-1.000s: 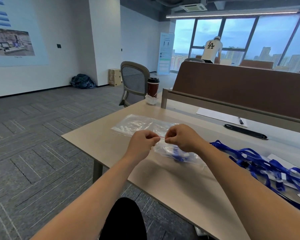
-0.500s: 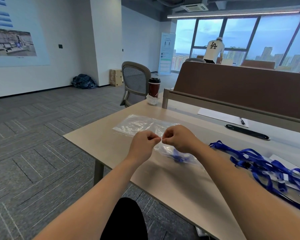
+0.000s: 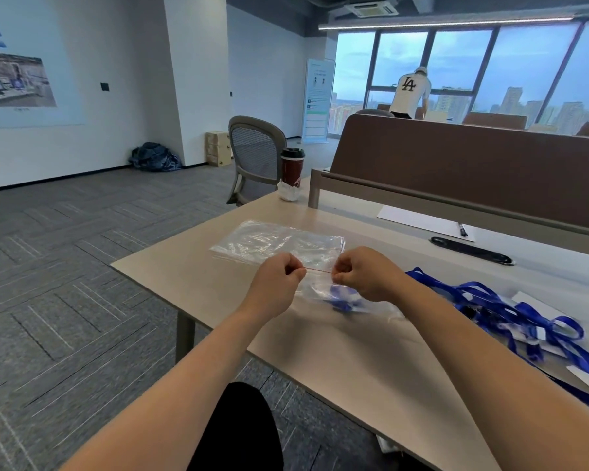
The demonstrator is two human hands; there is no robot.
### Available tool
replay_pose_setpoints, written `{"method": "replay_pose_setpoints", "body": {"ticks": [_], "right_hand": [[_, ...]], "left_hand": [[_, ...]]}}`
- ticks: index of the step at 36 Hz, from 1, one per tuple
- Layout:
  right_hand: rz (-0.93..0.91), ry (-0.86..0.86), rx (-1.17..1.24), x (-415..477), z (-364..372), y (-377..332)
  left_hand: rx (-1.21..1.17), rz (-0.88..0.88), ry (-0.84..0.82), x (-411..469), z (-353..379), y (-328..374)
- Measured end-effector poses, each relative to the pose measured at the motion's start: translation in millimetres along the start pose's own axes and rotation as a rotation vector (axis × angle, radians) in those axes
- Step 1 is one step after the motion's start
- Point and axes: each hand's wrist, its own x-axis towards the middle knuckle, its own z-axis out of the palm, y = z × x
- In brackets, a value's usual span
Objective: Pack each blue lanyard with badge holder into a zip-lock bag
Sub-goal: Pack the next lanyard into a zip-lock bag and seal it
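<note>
A clear zip-lock bag [image 3: 323,294] with a blue lanyard [image 3: 346,302] inside is held just above the table. My left hand [image 3: 279,283] and my right hand [image 3: 364,273] each pinch its red zip strip, a short stretch of strip showing between them. More empty clear bags [image 3: 262,241] lie flat on the table beyond my hands. A tangled pile of blue lanyards with badge holders [image 3: 510,314] lies on the table to the right.
The beige table [image 3: 191,270] ends at the left, with grey carpet below. A coffee cup [image 3: 291,166] stands at the far corner, near an office chair [image 3: 255,158]. A brown partition [image 3: 473,168], paper, a pen and a black strip lie behind.
My hands had closed together along the zip strip and have now drawn apart, exposing more red strip. The view shifted slightly.
</note>
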Motion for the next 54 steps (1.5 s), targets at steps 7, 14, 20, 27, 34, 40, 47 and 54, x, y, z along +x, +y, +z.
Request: {"method": "replay_pose_setpoints", "body": {"ticks": [7,14,20,27,34,40,47,54], "right_hand": [[-0.003,-0.007,-0.020,-5,-4,2],[-0.032,0.013,-0.020,-3,-4,-3],[-0.024,0.023,0.029,-4,-5,3],[-0.017,0.039,0.073,-11,-2,10],[0.016,0.056,0.045,-23,-11,22],[0.060,0.038,0.028,-30,-14,30],[0.059,0.053,-0.024,-33,-13,33],[0.036,0.062,-0.033,-27,-11,26]], "left_hand": [[0.112,0.029,-0.110,6,0,10],[0.195,0.088,-0.203,10,12,24],[0.156,0.117,-0.169,9,15,22],[0.117,0.075,-0.141,9,18,22],[0.060,0.037,-0.104,8,12,18],[0.103,0.029,-0.131,4,15,14],[0.530,0.218,-0.078,2,15,30],[0.670,0.333,-0.200,10,36,54]]}}
